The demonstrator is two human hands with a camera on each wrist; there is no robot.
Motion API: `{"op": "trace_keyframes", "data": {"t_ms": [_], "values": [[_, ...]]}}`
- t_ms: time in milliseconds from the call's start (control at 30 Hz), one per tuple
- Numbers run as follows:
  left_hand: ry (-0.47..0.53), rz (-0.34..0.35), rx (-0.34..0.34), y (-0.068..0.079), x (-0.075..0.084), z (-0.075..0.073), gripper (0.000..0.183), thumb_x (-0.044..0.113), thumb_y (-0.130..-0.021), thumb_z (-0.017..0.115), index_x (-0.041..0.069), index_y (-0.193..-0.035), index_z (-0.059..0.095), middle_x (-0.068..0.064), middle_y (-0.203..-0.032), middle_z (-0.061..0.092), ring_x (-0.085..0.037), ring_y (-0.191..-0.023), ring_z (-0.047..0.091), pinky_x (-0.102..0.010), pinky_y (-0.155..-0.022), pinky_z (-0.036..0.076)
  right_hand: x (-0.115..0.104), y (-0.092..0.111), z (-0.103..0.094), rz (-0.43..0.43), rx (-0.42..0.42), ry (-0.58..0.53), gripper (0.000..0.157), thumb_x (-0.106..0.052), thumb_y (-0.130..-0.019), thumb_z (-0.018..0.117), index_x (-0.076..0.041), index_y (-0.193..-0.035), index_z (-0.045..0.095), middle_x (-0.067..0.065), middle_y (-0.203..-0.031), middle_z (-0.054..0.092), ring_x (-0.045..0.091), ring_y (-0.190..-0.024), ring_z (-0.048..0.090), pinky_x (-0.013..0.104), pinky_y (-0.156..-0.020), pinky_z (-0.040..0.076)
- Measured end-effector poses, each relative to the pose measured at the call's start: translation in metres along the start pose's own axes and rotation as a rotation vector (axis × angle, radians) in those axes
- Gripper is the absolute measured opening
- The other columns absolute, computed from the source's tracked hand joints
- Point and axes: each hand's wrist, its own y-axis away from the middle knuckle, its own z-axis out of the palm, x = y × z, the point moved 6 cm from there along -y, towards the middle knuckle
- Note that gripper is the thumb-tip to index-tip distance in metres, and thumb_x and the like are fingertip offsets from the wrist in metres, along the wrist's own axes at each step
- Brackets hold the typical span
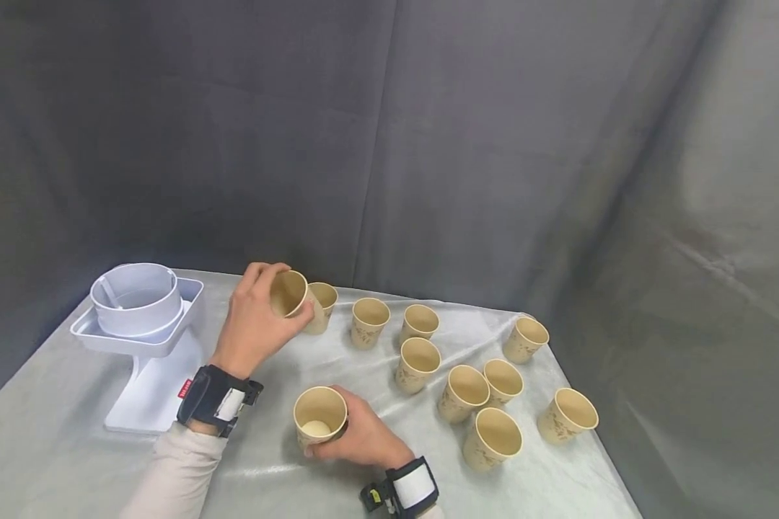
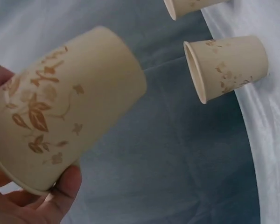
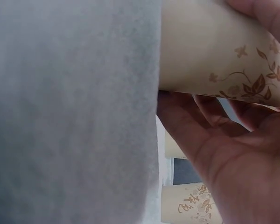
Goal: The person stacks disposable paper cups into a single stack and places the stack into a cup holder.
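Note:
My left hand (image 1: 260,321) grips a beige paper cup (image 1: 290,294) above the far part of the table, its mouth tilted toward the head camera. The left wrist view shows this paper cup (image 2: 70,107) with a brown leaf print, fingers and thumb around its rim end. Nearer the front, my right hand (image 1: 366,432) is wrapped round another paper cup (image 1: 320,414), which is upright and looks empty inside. In the right wrist view that cup (image 3: 214,51) lies between thumb and fingers, its base at the cloth.
A white stand with a round top bowl (image 1: 136,299) is at the left. Several paper cups stand upright to the right, among them one at the back (image 1: 368,321), one at the front (image 1: 492,440) and one by the right edge (image 1: 566,417). Grey cloth (image 1: 376,144) hangs behind.

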Motion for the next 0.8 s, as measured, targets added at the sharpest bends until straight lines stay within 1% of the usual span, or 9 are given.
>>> {"op": "trace_keyframes", "data": {"t_ms": [167,300,367,467,567,633,700,800], "values": [[0.030,0.042,-0.036,0.006,0.016,-0.005,0.048,0.039,-0.070,0.067,0.012,-0.108,0.060,-0.002,-0.099,0.051,-0.017,-0.079,0.053,-0.033,-0.064,0.047,-0.002,-0.003,-0.004,-0.014,-0.002,0.001,0.063,-0.013,-0.063,0.080,-0.007,-0.118,0.051,0.013,-0.108,0.060,0.028,-0.097,0.058,0.038,-0.088,0.048],[0.049,0.083,-0.064,0.011,0.027,-0.007,0.045,0.035,-0.070,0.066,0.011,-0.108,0.060,-0.001,-0.100,0.051,-0.015,-0.082,0.052,-0.031,-0.064,0.048,-0.004,-0.005,-0.005,-0.017,-0.018,-0.006,0.064,-0.012,-0.064,0.080,-0.006,-0.120,0.050,0.016,-0.110,0.059,0.031,-0.099,0.057,0.041,-0.090,0.047],[0.061,0.107,-0.101,0.015,0.033,-0.006,0.045,0.034,-0.070,0.065,0.011,-0.109,0.060,-0.001,-0.101,0.051,-0.014,-0.084,0.052,-0.030,-0.064,0.048,-0.002,-0.006,-0.005,-0.013,-0.022,-0.015,0.065,-0.012,-0.064,0.080,-0.007,-0.121,0.049,0.016,-0.111,0.059,0.032,-0.100,0.057,0.041,-0.090,0.047],[0.084,0.132,-0.183,0.023,0.039,-0.001,0.045,0.033,-0.070,0.066,0.013,-0.110,0.058,0.001,-0.102,0.049,-0.012,-0.082,0.051,-0.028,-0.062,0.048,0.004,-0.006,-0.002,-0.005,-0.013,-0.024,0.066,-0.014,-0.064,0.080,-0.010,-0.122,0.049,0.014,-0.110,0.060,0.029,-0.098,0.057,0.040,-0.089,0.047],[0.105,0.134,-0.271,0.034,0.043,0.006,0.045,0.033,-0.071,0.066,0.015,-0.111,0.056,0.003,-0.104,0.049,-0.012,-0.080,0.052,-0.027,-0.061,0.048,0.019,-0.005,0.002,0.018,-0.008,-0.009,0.067,-0.022,-0.065,0.081,-0.018,-0.123,0.048,0.007,-0.110,0.061,0.023,-0.097,0.058,0.036,-0.088,0.047],[0.099,0.130,-0.316,0.041,0.045,0.010,0.046,0.033,-0.071,0.066,0.017,-0.112,0.055,0.004,-0.105,0.048,-0.012,-0.080,0.051,-0.026,-0.062,0.047,0.030,-0.004,0.005,0.030,-0.012,0.010,0.069,-0.028,-0.065,0.081,-0.023,-0.124,0.047,0.001,-0.110,0.061,0.019,-0.097,0.058,0.033,-0.088,0.047],[0.095,0.130,-0.349,0.049,0.045,0.013,0.046,0.035,-0.071,0.065,0.017,-0.113,0.055,0.005,-0.106,0.047,-0.012,-0.081,0.051,-0.026,-0.064,0.047,0.037,-0.003,0.008,0.034,-0.022,0.027,0.069,-0.034,-0.065,0.080,-0.026,-0.124,0.046,-0.003,-0.111,0.060,0.016,-0.097,0.058,0.031,-0.087,0.047],[0.077,0.142,-0.364,0.058,0.046,0.015,0.048,0.035,-0.070,0.066,0.017,-0.113,0.055,0.005,-0.105,0.046,-0.011,-0.084,0.049,-0.026,-0.066,0.046,0.041,-0.001,0.011,0.033,-0.034,0.031,0.069,-0.036,-0.066,0.080,-0.025,-0.124,0.046,-0.006,-0.111,0.059,0.013,-0.097,0.058,0.029,-0.086,0.047]]}}
